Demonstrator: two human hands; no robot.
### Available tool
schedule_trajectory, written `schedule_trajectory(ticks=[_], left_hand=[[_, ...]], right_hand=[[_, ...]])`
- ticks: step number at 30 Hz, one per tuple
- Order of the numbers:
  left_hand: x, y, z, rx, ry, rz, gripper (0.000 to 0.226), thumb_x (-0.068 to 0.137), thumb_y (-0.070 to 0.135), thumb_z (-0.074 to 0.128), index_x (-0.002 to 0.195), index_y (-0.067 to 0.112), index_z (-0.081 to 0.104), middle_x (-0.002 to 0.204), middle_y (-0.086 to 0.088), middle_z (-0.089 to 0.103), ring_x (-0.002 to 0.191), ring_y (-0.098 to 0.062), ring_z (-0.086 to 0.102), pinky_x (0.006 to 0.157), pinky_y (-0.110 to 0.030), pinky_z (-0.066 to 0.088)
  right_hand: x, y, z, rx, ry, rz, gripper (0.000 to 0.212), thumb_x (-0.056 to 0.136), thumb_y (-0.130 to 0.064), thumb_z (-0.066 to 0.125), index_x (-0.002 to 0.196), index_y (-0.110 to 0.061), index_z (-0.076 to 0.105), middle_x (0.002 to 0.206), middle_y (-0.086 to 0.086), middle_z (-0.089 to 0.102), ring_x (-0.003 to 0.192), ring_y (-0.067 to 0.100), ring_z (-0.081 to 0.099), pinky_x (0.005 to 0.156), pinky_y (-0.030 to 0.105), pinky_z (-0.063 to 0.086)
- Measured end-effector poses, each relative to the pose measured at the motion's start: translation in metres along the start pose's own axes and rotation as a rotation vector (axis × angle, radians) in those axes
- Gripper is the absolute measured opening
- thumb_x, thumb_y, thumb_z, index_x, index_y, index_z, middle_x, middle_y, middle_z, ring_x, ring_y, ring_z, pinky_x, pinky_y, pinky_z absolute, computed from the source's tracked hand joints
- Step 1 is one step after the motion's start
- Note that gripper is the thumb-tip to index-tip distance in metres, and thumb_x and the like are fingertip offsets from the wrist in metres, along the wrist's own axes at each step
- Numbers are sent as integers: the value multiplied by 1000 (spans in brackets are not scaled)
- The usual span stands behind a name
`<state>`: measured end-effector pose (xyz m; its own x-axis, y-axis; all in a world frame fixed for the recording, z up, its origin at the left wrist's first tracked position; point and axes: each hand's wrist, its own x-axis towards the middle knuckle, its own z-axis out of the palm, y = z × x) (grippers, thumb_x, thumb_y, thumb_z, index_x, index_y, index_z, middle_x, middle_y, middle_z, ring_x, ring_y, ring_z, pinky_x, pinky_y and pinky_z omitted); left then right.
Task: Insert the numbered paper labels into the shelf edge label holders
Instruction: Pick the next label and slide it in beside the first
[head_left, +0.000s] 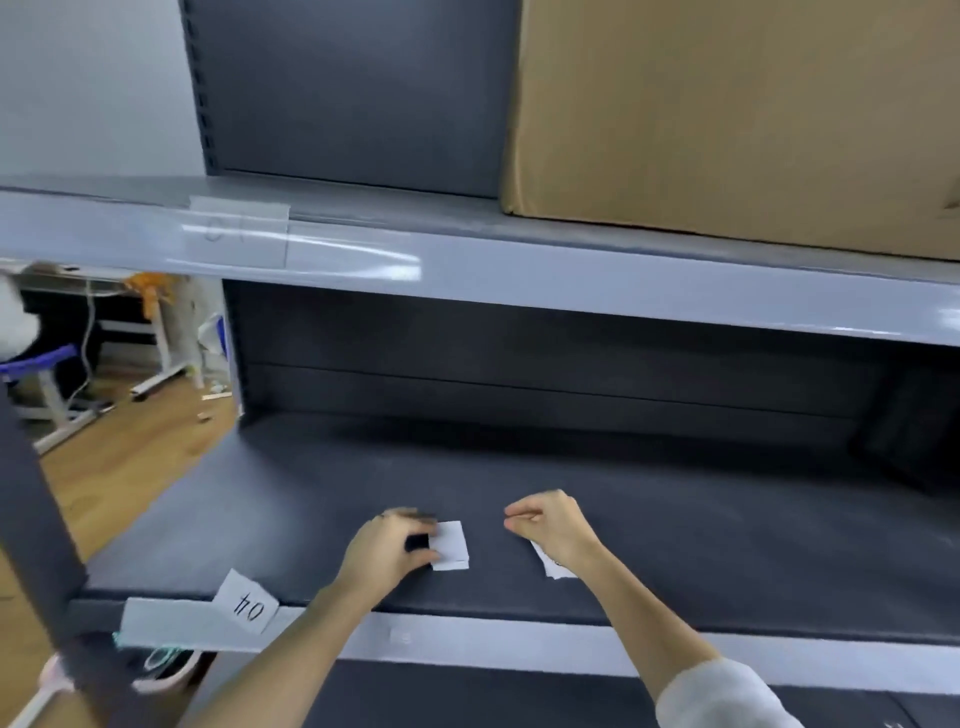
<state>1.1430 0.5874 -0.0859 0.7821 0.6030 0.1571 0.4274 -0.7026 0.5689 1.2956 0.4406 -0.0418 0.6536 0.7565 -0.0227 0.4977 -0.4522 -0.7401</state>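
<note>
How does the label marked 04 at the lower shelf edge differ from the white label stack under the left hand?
The 04 label is a single slip, while the label stack is several slips piled together. The 04 label sits tilted at the front edge of the lower shelf, its number showing; the label stack lies flat farther back on the shelf, its top blank. No hand touches the 04 label; the left hand grips the label stack. Both are white paper.

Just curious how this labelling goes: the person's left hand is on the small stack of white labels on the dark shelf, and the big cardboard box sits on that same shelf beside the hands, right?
Not quite. The head view shows the cardboard box on the upper shelf, above the hands, not beside them. The rest holds: the left hand is on the stack of white labels on the dark lower shelf.
</note>
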Motion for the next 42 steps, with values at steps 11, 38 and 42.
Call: schedule_trajectory(ticks=[11, 38, 42], left_hand=[[27, -13, 18, 106, -130, 127, 38, 83, 31, 66, 119, 20, 62, 134, 12, 55, 136, -2, 32, 109, -20, 30], [36, -12, -21, -478, 92, -205, 34, 87, 8, 58, 59, 25, 65, 50, 20, 66, 44, 4, 61, 47, -8, 42], [35, -15, -16, -249, -12, -246, 41, 84, 14, 61, 45, 25, 57, 49, 9, 58, 41, -1, 48, 46, -8, 36]], right_hand=[[52, 22, 29, -3, -130, -37, 27, 87, -13, 61, 113, -5, 65, 115, 10, 68, 108, 15, 62, 70, 5, 41], [53, -19, 28, 54, -132, -85, 27, 84, -9, 60, 61, -23, 61, 62, -10, 60, 55, -1, 53, 53, 3, 40], [53, -16, 34, -32, -174, -33, 25, 84, -8, 58, 62, -20, 61, 60, -10, 58, 53, 1, 51, 56, 12, 42]])
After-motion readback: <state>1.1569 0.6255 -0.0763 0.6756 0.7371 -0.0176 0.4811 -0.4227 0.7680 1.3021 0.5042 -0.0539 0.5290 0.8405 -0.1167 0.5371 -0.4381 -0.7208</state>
